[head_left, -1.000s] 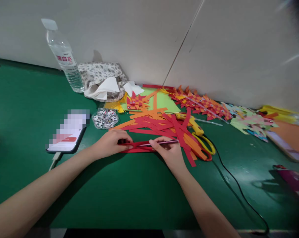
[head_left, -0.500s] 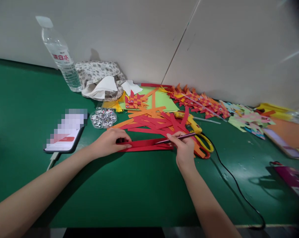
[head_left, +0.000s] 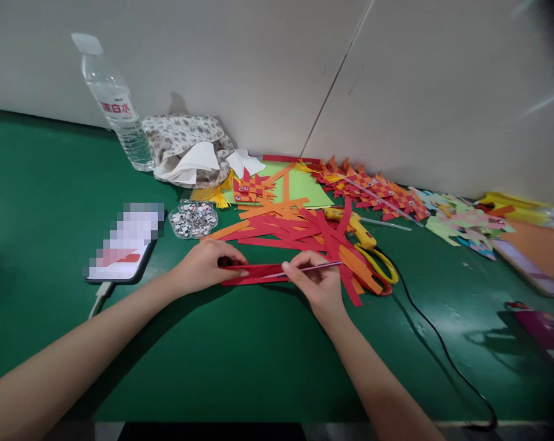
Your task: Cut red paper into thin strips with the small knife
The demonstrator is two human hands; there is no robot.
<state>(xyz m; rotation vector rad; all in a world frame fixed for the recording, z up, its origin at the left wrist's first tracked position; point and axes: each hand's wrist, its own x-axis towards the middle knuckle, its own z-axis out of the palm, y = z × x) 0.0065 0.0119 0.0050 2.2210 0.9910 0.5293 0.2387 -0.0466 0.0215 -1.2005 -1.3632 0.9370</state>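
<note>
A folded red paper strip (head_left: 253, 275) stretches between my two hands, just above the green table. My left hand (head_left: 211, 263) pinches its left end, thumb in front and fingers behind. Between the fingers and thumb of my right hand (head_left: 318, 285) is a slim, shiny pink pointed tool (head_left: 320, 266); whether it is tweezers or a pen I cannot tell. Its tip lies against the strip, left of my right thumb. Just behind the hands spreads a pile of loose red and orange paper strips (head_left: 277, 226).
A yellow glue gun (head_left: 362, 231) and yellow-handled scissors (head_left: 387, 263) lie right of the pile, with a black cable (head_left: 435, 331). On the left are a phone (head_left: 130, 245), a tray of googly eyes (head_left: 194, 218) and a water bottle (head_left: 120, 113). Woven paper fish (head_left: 373, 190) lie near the wall.
My right hand has moved left along the red strip, and the tool's tip has slid left with it. My left hand keeps its hold on the strip's left end.
</note>
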